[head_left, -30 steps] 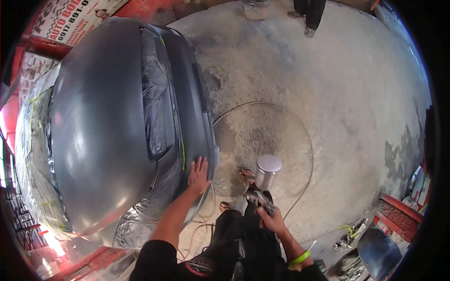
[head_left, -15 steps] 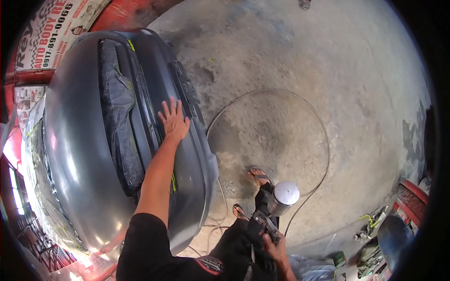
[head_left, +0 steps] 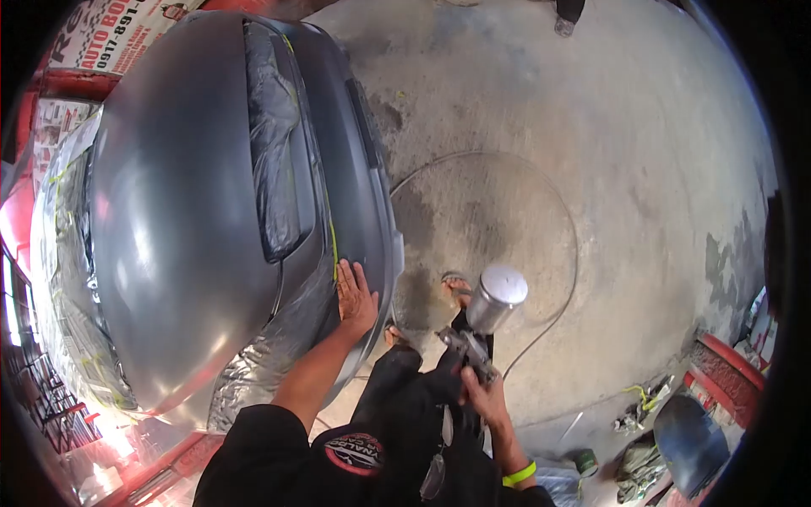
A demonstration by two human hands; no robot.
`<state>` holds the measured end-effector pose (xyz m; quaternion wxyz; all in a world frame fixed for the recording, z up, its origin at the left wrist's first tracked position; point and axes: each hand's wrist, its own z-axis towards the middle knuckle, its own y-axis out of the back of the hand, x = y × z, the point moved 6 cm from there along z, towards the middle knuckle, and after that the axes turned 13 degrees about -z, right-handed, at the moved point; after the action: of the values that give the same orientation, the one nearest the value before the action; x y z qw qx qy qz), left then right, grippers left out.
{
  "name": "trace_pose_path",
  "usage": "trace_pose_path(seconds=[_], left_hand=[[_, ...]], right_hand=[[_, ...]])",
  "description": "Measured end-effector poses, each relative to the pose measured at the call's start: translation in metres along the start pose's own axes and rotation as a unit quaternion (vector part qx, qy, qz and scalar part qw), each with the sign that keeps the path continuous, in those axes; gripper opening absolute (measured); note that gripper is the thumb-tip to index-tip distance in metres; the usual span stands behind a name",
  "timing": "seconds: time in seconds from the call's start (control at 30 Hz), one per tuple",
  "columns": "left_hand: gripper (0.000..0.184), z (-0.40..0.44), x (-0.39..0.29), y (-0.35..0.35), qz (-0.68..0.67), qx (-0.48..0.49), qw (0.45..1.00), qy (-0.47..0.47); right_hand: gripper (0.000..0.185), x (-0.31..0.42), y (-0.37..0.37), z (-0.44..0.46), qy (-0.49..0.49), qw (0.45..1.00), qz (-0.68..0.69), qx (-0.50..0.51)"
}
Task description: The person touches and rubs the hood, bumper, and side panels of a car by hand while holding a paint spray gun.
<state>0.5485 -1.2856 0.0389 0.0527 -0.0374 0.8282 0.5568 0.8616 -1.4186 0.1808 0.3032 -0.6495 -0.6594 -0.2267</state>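
Note:
My left hand (head_left: 357,297) lies flat, fingers spread, on the dark grey bumper (head_left: 359,211) of a car, beside a strip of yellow-green tape (head_left: 334,245). Crinkled plastic sheeting (head_left: 274,152) covers the opening between the hood (head_left: 177,203) and the bumper, and more covers the lamp area. In my right hand (head_left: 484,395) is a spray gun (head_left: 470,351) with a metal cup (head_left: 498,296) on top, held off the car above my legs. A yellow-green band circles my right wrist.
A hose (head_left: 574,245) curves across the concrete floor (head_left: 650,177). Another person's foot (head_left: 564,27) shows at the top. At lower right are a red-rimmed object (head_left: 731,372), a dark blue rounded piece (head_left: 690,445) and crumpled material (head_left: 638,469). A printed banner (head_left: 110,34) hangs at upper left.
My left hand has moved from higher on the bumper down to near the covered lamp area. The spray gun stays in my right hand, and the view has shifted.

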Motion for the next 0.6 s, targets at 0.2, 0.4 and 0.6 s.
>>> trace_pose_path(seconds=[0.2,0.4,0.6], left_hand=[[0.082,-0.059,0.001,0.041,-0.08,0.072,0.99,-0.096],[0.08,-0.043,-0.011,0.086,0.0,0.084,0.978,-0.192],[0.073,-0.034,-0.025,0.087,-0.044,0.051,0.973,-0.222]], right_hand=[[0.036,0.029,-0.054,0.031,-0.037,0.997,0.018,0.07],[0.047,0.077,-0.123,0.132,0.087,0.984,0.054,0.148],[0.048,0.091,-0.147,0.177,0.127,0.984,0.036,0.123]])
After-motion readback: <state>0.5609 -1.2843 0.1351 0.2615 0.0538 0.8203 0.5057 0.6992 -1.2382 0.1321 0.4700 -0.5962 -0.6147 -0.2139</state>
